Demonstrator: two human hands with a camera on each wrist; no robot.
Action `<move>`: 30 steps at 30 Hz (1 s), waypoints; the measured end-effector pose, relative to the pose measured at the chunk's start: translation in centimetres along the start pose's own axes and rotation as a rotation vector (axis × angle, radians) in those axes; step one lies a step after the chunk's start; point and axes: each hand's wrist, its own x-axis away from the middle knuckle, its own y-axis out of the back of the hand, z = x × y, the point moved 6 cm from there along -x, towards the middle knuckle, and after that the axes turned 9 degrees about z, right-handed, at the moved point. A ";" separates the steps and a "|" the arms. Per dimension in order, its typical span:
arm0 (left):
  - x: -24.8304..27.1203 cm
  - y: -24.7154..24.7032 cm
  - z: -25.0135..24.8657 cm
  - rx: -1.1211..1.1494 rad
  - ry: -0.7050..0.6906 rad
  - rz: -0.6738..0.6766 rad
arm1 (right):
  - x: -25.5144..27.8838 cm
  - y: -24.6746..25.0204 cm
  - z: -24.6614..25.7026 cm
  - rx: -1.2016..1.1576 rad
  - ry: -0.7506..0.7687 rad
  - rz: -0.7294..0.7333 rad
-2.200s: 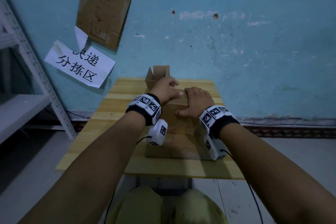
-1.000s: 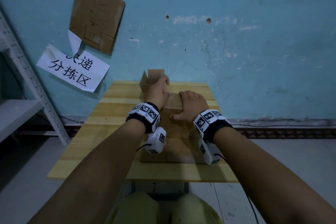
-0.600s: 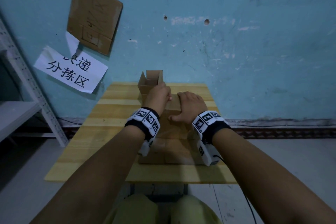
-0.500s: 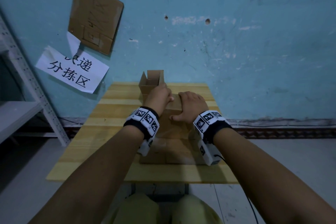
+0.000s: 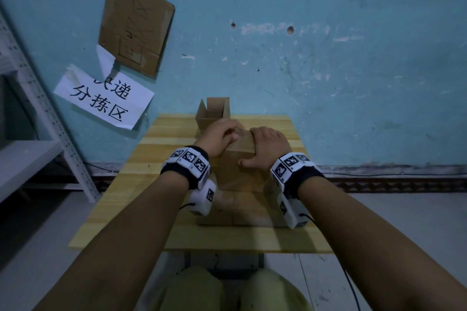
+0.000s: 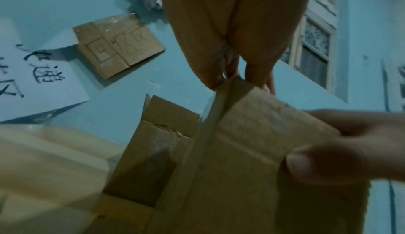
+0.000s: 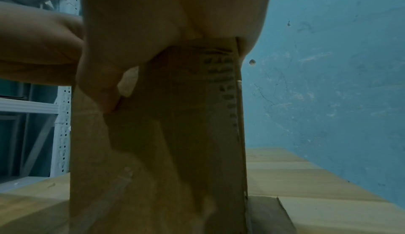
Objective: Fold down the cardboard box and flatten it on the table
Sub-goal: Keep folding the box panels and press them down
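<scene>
- Box (image 5: 240, 174): brown cardboard, lying lengthwise down the middle of the table (image 5: 156, 159), near flaps spread flat toward the front edge. The far end is not yet collapsed; its panels still form a raised ridge under both hands.
- Left hand (image 5: 219, 137): on the far-left part of the box. Fingers curled over the top edge of a raised panel, thumb on its near face, per the left wrist view; a pinch hold.
- Right hand (image 5: 268, 148): palm down on the raised top, fingers bent over the far edge, thumb (image 5: 246, 163) spread against the near face. It grips while pressing.
- Small box (image 5: 211, 115): open, upright, at the far edge by the wall (image 5: 328, 70), just beyond the left hand. Whether they touch cannot be told.
- Also present: paper sign (image 5: 103, 100) and cardboard sheet (image 5: 136, 25) on the wall; shelf (image 5: 38, 113) at left.
- Stage, judged: mid-collapse, far end still to press flat.
- Risks, judged: uneven pressure could crease a panel off its fold line or tear a corner; a forward shove could slide the box into the small box and push it off; released early, the ridge may spring up.
</scene>
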 end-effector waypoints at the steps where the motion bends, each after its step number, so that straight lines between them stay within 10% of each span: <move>1: 0.0 0.1 0.1 0.004 0.010 0.017 | 0.0 0.0 0.0 -0.001 0.001 0.001; 19: -0.5 1.0 1.7 0.185 0.183 -0.066 | 0.1 0.0 -0.1 0.002 -0.008 -0.004; 30: -1.3 0.4 -0.2 -0.029 0.042 0.104 | -0.1 0.0 -0.1 -0.001 -0.010 0.010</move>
